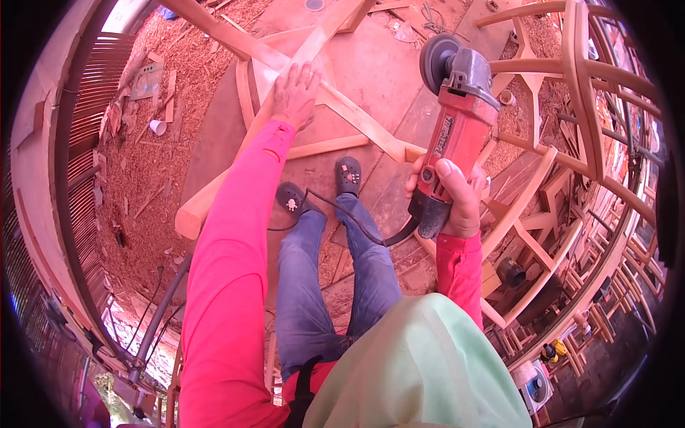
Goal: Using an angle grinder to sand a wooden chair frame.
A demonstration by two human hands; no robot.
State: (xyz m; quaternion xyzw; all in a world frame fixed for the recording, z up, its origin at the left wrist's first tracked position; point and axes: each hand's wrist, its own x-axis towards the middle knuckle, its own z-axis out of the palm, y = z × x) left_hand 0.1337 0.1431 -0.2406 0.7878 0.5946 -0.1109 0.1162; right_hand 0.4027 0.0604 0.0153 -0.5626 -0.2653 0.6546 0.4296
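My left hand (294,93) lies with its fingers stretched out on a wooden chair frame (357,118), where several of its bars meet. One thick leg of the frame runs down to the left beneath my sleeve. My right hand (460,189) is wrapped around the red body of an angle grinder (460,128), raised to the right of the frame. The grinder's round disc (439,63) points up and away, apart from the wood. A dark power cord (357,221) loops from the grinder's rear end across my legs.
Wood shavings (143,192) and offcuts cover the ground at left, with a white cup (158,127) among them. More wooden chair frames (585,93) stand close on the right. A flat board (371,60) lies under the frame, near my dark clogs (348,175).
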